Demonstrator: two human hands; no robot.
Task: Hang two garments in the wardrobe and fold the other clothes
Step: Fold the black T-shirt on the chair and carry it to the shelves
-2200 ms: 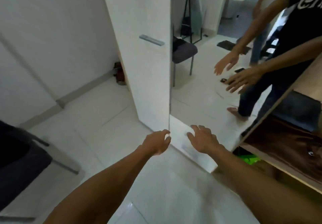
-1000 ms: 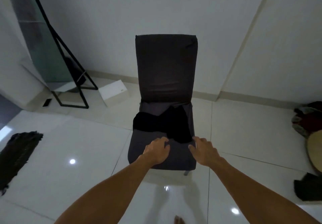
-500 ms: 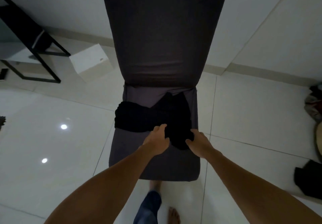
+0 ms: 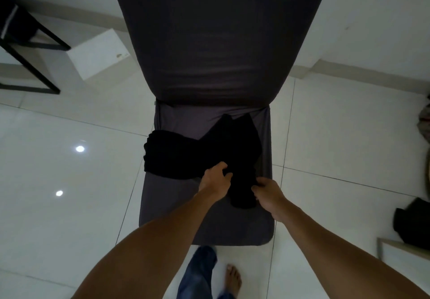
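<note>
The black garment (image 4: 200,156) lies in a loose heap on the seat of the dark chair (image 4: 209,224), and part of it hangs a little over the seat's left edge. The left hand (image 4: 215,182) has its fingers curled into the cloth near the middle of the front edge, so it is holding the garment. The right hand (image 4: 267,194) pinches the low end of the cloth that points toward the person. Both hands are on the same garment.

I think the job is at a picking-up step. This garment is not folded and not hung yet. The wardrobe is not in view, so I cannot tell if anything hangs there. No folded clothes show here.

Counting what shows: one chair, one black garment on it, two hands. On the floor at the far right there is one dark pile of cloth (image 4: 411,224) and, higher up, one bundle of mixed colours (image 4: 425,126) cut off by the edge. Near the wall sits one white box (image 4: 97,54)
</note>
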